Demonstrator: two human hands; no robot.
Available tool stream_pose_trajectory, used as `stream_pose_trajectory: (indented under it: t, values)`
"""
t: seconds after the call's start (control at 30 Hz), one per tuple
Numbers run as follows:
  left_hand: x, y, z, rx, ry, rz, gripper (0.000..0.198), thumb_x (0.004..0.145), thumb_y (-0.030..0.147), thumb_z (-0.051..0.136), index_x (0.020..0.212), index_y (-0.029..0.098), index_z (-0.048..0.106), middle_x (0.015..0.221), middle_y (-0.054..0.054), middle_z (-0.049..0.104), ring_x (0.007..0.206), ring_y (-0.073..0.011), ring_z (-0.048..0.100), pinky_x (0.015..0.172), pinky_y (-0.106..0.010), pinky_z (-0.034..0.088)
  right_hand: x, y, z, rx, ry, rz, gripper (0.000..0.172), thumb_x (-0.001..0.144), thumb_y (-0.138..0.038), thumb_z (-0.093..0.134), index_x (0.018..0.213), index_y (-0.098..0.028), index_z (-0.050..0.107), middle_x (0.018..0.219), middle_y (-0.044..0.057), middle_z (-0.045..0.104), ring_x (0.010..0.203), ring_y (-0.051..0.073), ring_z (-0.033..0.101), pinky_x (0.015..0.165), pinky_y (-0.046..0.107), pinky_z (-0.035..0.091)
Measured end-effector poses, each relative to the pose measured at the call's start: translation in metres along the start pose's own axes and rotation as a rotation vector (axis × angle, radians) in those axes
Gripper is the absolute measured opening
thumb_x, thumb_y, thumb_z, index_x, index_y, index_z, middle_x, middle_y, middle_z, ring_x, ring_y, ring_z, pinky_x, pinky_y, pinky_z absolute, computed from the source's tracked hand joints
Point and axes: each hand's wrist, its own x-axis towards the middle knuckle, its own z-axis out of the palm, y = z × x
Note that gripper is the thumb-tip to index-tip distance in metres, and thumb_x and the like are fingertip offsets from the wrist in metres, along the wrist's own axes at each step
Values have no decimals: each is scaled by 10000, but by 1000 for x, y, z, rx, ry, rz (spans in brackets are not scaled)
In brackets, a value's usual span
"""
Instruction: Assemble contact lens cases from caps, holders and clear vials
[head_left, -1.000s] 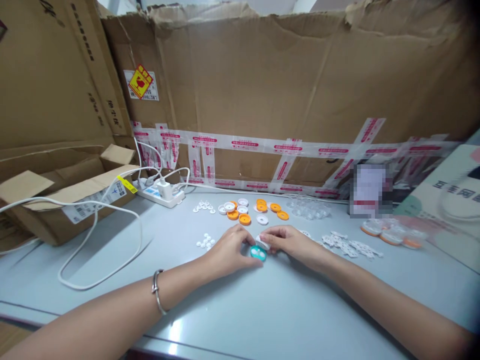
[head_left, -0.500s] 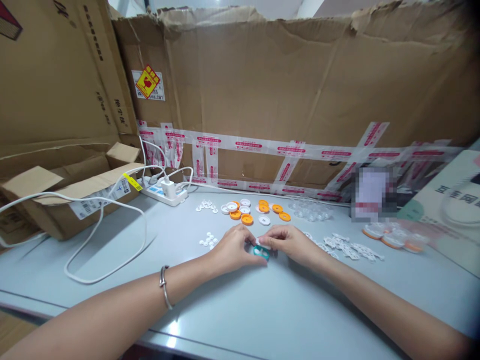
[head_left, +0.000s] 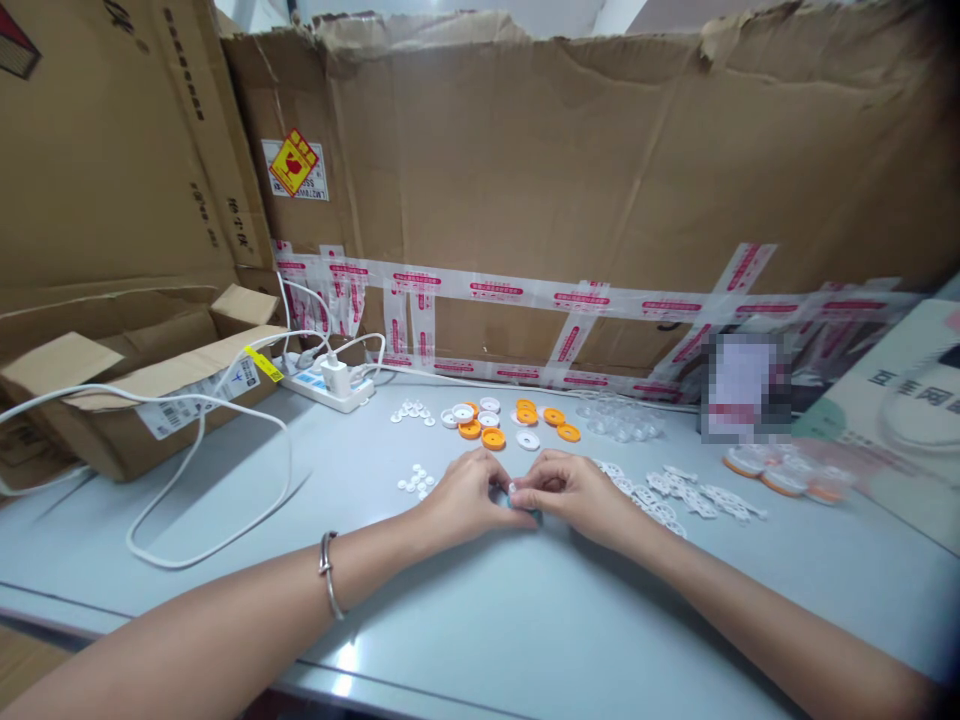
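My left hand [head_left: 466, 497] is closed around the edge of a small teal round piece [head_left: 535, 516], thumb in front and fingers behind. Most of that piece is hidden by my fingers. From the right, my right hand [head_left: 571, 488] pinches a small white piece [head_left: 513, 489] directly over it; whether the two touch, I cannot tell. Just left of my left hand lie several small white buttons [head_left: 418, 478]. Flat white cut-out pieces [head_left: 679, 490] are spread beside my right wrist. Beyond both hands sit orange rings [head_left: 493, 439] and white rings [head_left: 528, 440].
Clear plastic caps [head_left: 622, 418] and more white buttons [head_left: 412, 412] lie farther back. At right are orange-based clear domes [head_left: 772, 470]. An open carton [head_left: 135, 390], a power strip [head_left: 330, 392] and a looping white cable [head_left: 289, 450] occupy the left. Tall cardboard [head_left: 525, 180] closes off the back.
My right fingers have come in over the teal piece, covering most of it. The small white piece now shows upright at their tips. My left hand has barely moved.
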Motion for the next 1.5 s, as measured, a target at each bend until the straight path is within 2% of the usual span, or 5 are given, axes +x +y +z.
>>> stream_pose_trajectory:
  t: [0.33,0.63,0.8,1.23,1.5]
  values:
    - [-1,-6,1,10,-42,49,400,586,458,743,838,168,636,894,-50,588,902,-225,530,769,-294,416,-7,2,4,-49,20,-86,216,626,-397,733,695,-197,690,753,10,533,659,133,506,619,253,400]
    - [-3,-5,0,18,-32,67,325,648,450,691,838,189,655,895,-42,596,931,-224,534,812,-309,413,-7,4,-13,-3,-187,-53,168,739,-351,642,829,-238,727,894,28,620,810,172,577,721,266,413]
    - [-3,-5,2,17,-24,70,319,651,441,688,830,179,648,891,-44,596,918,-218,537,809,-300,414,-8,-3,-12,-64,-149,-58,162,729,-275,656,868,-222,720,913,38,628,845,185,579,772,285,415]
    - [-2,-6,4,64,-9,102,326,658,456,675,812,176,612,860,-31,587,868,-201,542,772,-296,404,-16,-13,-5,-272,-110,-112,287,775,-151,568,1031,-250,650,896,47,574,828,181,557,759,284,424]
    - [-3,-5,5,71,-2,112,235,651,353,677,797,184,602,847,-17,585,863,-197,547,772,-298,399,-14,-9,-13,-232,-200,-197,355,804,-130,525,1117,-276,607,978,47,576,929,183,540,817,292,414]
